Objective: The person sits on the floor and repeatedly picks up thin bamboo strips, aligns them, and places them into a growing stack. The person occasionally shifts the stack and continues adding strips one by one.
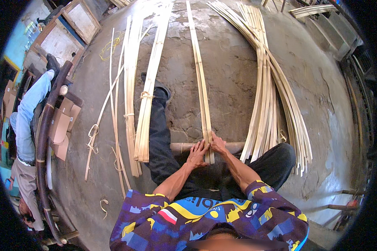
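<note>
A few long, pale bamboo strips [199, 79] run away from me along the floor, side by side, their near ends between my legs. My left hand [197, 155] lies against their left edge, fingers stretched out and fingertips touching the strips. On the opposite edge, my right hand [217, 143] grips the strips, its fingers pressed along the side. Under the strips, a thick bamboo pole [182, 147] lies crosswise. Left of my outstretched leg rests a bundle of strips [143, 138] tied with a thin band. To my right fans a large pile of strips [262, 92].
More tied strips [130, 121] and thin loose lengths [113, 100] lie on the left. Yellow string [112, 45] sits beyond them. A person [27, 125] lies at far left beside a dark pole [44, 138] and a cardboard box [62, 125]. Concrete steps [333, 33] stand far right.
</note>
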### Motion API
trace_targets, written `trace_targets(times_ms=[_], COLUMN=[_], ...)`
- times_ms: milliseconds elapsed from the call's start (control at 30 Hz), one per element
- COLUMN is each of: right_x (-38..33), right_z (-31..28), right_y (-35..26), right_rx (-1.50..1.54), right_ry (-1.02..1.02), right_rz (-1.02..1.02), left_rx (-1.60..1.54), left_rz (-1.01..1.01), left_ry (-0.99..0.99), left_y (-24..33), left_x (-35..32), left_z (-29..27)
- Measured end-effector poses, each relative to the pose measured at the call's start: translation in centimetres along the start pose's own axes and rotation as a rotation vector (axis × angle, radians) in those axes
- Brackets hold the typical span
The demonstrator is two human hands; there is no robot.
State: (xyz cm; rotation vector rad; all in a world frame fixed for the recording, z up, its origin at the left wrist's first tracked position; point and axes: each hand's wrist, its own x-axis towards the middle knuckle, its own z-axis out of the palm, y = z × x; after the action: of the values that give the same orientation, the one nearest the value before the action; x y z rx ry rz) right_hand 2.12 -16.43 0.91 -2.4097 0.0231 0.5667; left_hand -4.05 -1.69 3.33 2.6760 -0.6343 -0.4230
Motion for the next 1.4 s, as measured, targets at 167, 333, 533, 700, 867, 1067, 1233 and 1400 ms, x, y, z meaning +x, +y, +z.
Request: trace_targets(times_ms=[167,333,533,700,867,1067,1233,1400], right_x=[-0.5,-1.0,0.0,0.0,-0.4,1.2,0.4,-1.6], right_z=[-1.1,-2.0,-0.9,-0.2,0.4,-0.1,0.9,2.7], right_y=[-1.0,-4.1,-6.9,-4.9,-4.2,-4.4,-4.8,-5.4], right_rx=[0.123,0.47,0.456,0.449,0.421,0.769,0.601,0.677], right_ry=[-0.024,0.448,0.577,0.434,0.39,0.24,0.42,0.398], right_rz=[0.013,-0.062,-0.198,-0.148,-0.161,-0.117,-0.114,-0.06], left_rx=[-0.041,0.011,0.052,0.211,0.122,0.129,-0.019,-0.342], left_rz=[-0.009,-0.01,0.006,-0.04,-0.061,-0.017,0.015,-0.025], left_ry=[-0.022,-0.055,-0.164,-0.113,-0.161,-0.095,-0.093,0.129], left_y=[0.0,-0.4,-1.5,-1.3,-0.8,-0.8,-1.7,-4.0], left_x=[0.0,0.1,2.1,2.3,1.7,0.8,0.4,0.8], left_z=[0.2,0.3,0.5,1.3,1.2,0.5,0.2,0.5])
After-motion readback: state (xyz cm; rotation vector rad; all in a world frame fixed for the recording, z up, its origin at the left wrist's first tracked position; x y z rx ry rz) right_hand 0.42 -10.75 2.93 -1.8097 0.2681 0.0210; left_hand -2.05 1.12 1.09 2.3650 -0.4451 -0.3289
